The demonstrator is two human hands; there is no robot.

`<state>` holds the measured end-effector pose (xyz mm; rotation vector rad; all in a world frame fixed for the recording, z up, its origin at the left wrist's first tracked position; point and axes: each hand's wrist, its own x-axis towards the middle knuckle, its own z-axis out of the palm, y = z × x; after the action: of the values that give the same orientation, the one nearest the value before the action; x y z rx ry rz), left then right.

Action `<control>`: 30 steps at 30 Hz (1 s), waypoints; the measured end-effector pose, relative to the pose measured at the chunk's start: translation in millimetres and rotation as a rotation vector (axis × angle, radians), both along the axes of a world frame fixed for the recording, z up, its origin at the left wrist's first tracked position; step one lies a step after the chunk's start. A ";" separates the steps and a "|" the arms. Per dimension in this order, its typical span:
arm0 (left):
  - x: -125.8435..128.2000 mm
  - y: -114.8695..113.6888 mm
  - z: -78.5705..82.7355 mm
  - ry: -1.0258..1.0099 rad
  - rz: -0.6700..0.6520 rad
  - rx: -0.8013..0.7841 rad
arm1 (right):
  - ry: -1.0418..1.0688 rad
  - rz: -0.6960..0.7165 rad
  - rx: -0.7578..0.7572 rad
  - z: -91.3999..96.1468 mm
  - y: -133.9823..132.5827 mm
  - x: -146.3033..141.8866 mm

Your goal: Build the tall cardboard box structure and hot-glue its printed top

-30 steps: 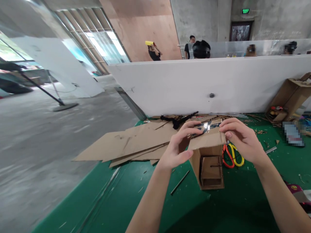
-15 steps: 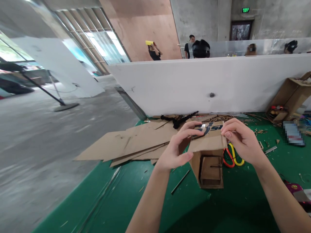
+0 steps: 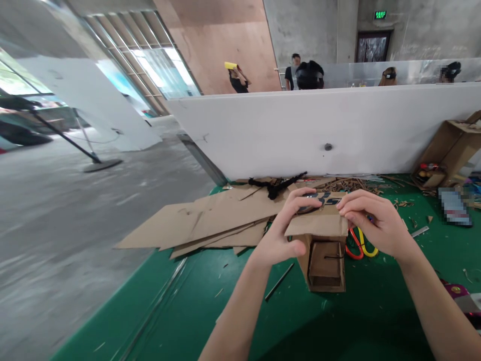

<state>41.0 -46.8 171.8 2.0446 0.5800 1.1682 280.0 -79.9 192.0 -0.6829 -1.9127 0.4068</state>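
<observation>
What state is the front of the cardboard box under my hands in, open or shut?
Open: below the top panel, the cardboard box shows its recessed inside, with a smaller cardboard piece visible.

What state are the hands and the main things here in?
Cardboard box: standing, front open.
Left hand: fingers on the box's top, thumb spread.
Right hand: fingertips at the top's right edge.
Scissors: lying partly hidden.
Cardboard sheets: lying stacked.
Thin rod: lying loose.
Exit sign: lit.

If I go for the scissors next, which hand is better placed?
Probably your right hand: the scissors lie close by it, though it's at the edge of the box. Your left hand is across the box from them.
</observation>
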 end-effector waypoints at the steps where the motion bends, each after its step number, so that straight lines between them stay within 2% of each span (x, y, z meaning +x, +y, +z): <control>1: 0.6 0.2 -0.8 -0.005 0.018 0.003 | 0.004 -0.006 0.013 0.0 -0.6 -0.2; 10: 0.0 -0.2 0.1 0.001 0.064 0.003 | 0.067 -0.073 0.062 -4.3 -1.7 -8.6; 18: -1.5 -1.9 2.7 0.044 0.081 0.050 | 0.083 -0.113 0.180 -10.0 2.8 -9.8; 24: 2.5 -3.7 0.9 0.058 0.110 0.071 | 0.091 -0.108 0.167 -11.0 6.2 -6.4; 30: 6.2 -1.9 -5.8 -0.037 0.116 0.108 | 0.110 -0.128 0.116 -11.4 8.2 -3.4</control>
<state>47.2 -48.7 166.0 2.0982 0.6374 1.3285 276.6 -71.7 180.6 -0.6879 -1.7633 0.2457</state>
